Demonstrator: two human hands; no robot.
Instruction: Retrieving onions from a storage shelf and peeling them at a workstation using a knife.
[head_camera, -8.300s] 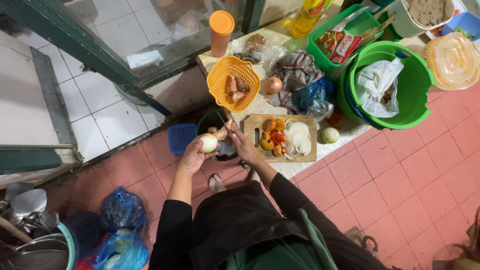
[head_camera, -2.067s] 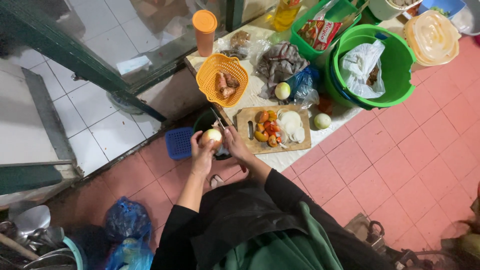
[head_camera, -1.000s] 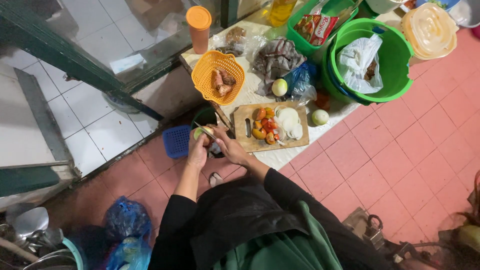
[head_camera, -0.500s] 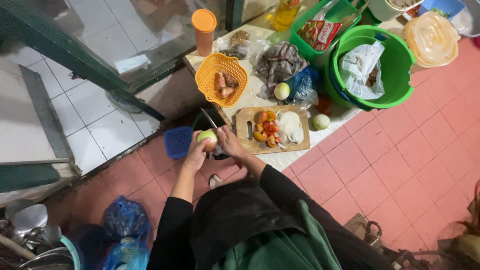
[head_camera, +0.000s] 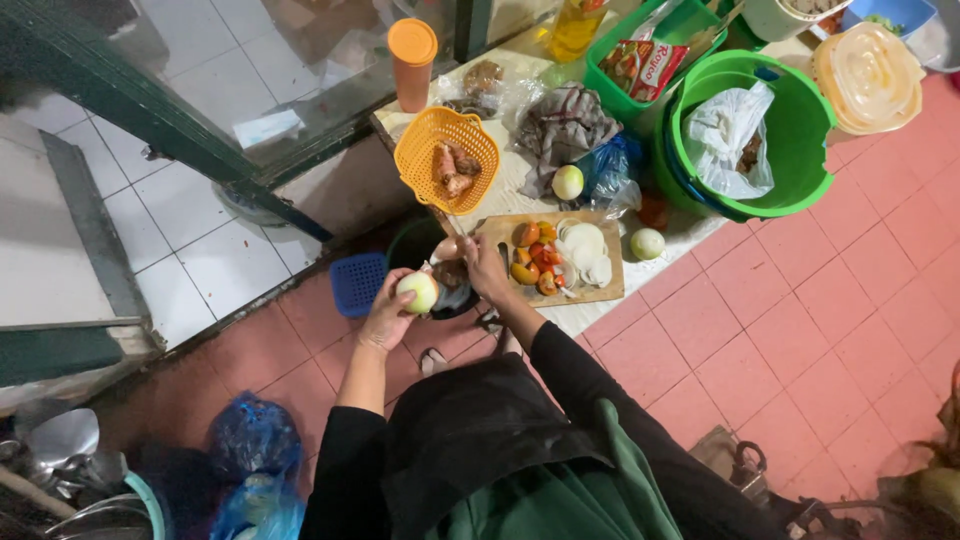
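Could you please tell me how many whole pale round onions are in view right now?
3: one onion in the left hand, one beside the blue bag, one right of the cutting board. Others may be hidden.

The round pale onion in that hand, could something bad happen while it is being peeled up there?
Maybe. The left hand holds the round pale onion in the air above the dark bowl, so it could slip and fall to the red tiled floor. The right hand works right beside those fingers; I cannot tell whether it holds a blade, but if so, a nick seems possible.
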